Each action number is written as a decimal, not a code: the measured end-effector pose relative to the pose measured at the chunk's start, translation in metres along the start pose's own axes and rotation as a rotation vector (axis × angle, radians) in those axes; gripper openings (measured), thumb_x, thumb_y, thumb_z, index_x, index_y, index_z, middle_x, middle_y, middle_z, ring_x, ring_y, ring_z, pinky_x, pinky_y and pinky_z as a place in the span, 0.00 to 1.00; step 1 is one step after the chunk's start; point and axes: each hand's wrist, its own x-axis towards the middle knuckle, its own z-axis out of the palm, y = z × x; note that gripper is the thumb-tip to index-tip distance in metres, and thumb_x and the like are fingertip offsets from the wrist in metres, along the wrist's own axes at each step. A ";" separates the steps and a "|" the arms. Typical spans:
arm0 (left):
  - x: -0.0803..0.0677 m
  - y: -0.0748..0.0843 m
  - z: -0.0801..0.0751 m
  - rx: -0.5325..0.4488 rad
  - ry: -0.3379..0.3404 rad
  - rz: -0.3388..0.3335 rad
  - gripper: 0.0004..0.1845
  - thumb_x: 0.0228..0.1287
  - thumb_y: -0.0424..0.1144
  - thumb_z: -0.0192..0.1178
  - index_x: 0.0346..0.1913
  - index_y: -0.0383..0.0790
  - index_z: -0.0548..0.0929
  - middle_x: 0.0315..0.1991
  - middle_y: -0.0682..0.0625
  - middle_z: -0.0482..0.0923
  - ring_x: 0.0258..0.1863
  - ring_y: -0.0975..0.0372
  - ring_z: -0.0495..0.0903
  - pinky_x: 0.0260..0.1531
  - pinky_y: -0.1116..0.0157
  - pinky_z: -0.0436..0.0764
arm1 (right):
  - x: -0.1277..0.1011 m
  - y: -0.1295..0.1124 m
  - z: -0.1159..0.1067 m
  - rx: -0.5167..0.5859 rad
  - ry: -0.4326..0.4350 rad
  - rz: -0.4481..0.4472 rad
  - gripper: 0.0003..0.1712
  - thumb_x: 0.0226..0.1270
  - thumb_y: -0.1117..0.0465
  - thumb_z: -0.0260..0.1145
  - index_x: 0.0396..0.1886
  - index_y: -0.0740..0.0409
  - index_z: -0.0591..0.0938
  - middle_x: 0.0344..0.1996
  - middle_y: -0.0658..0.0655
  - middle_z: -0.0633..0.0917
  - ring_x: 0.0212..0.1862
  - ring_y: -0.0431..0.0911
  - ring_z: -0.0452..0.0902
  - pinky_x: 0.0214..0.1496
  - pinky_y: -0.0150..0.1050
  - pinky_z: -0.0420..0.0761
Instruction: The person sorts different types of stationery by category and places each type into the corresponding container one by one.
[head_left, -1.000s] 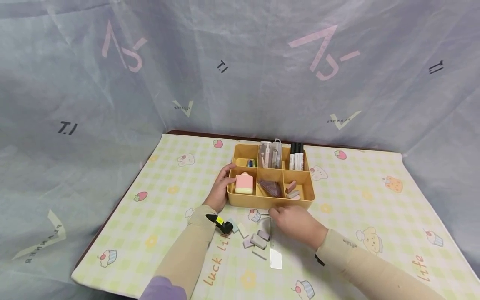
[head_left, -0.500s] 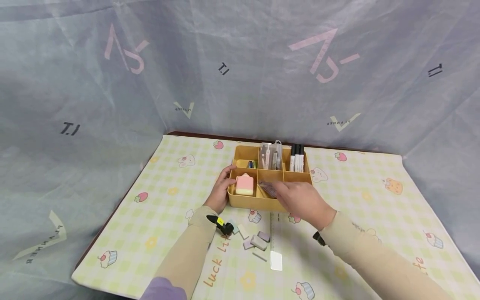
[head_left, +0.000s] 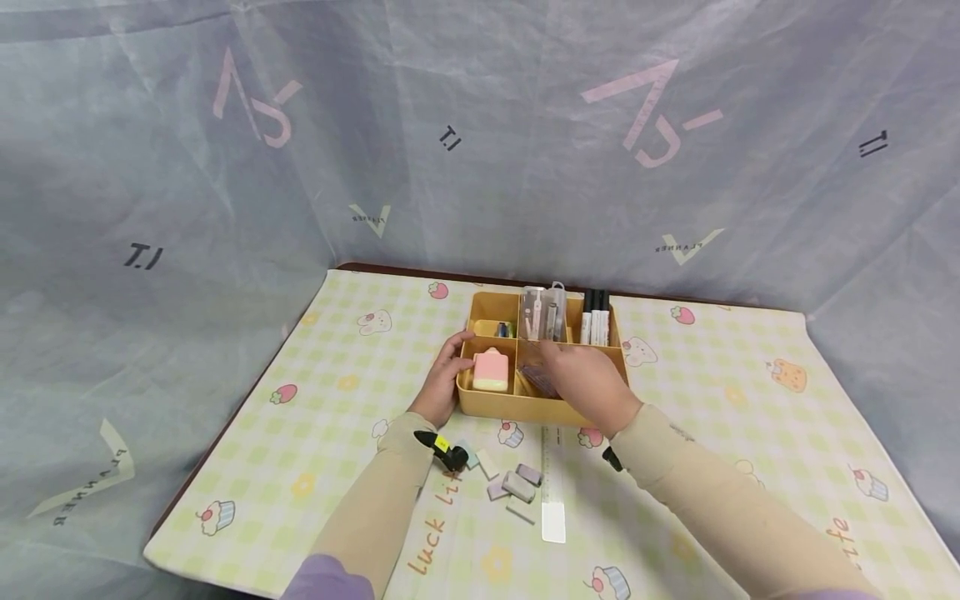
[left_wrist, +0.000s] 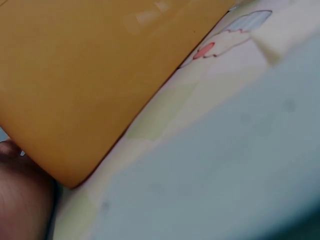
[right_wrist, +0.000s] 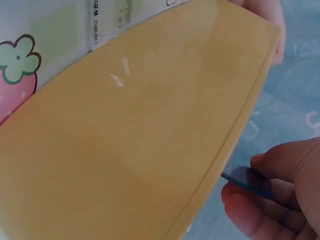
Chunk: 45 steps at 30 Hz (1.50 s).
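A yellow desk organizer (head_left: 517, 407) with several compartments stands on the table. My left hand (head_left: 438, 387) grips its left wall, thumb and fingers over the rim; fingers show in the left wrist view beside the yellow wall (left_wrist: 85, 90). My right hand (head_left: 592, 379) is over the front middle compartment and hides the front right one. In the right wrist view it pinches a thin, flat, dark speckled piece (right_wrist: 250, 177) between thumb and fingers, behind the organizer's rim. A dark purplish flat thing (head_left: 536, 380) lies in that middle compartment. A pink and cream case (head_left: 491, 371) sits at front left.
Black-capped white markers (head_left: 595, 321) and a clear case (head_left: 542, 315) stand in the back compartments. A clear ruler (head_left: 553, 521) lies in front of the organizer. Several small lilac and grey blocks (head_left: 519, 486) and a thin grey stick (head_left: 520, 515) lie left of it.
My right hand has risen from the table before the organizer and moved over its front middle compartment, shifting slightly left and away at the end. My left hand has stayed on the organizer.
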 end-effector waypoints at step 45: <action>0.002 -0.002 -0.004 -0.021 -0.016 0.013 0.29 0.69 0.31 0.49 0.73 0.39 0.64 0.81 0.49 0.46 0.79 0.56 0.46 0.75 0.50 0.48 | -0.057 -0.010 -0.018 0.257 -0.096 -0.356 0.16 0.61 0.60 0.74 0.48 0.58 0.87 0.46 0.55 0.88 0.48 0.48 0.85 0.52 0.45 0.84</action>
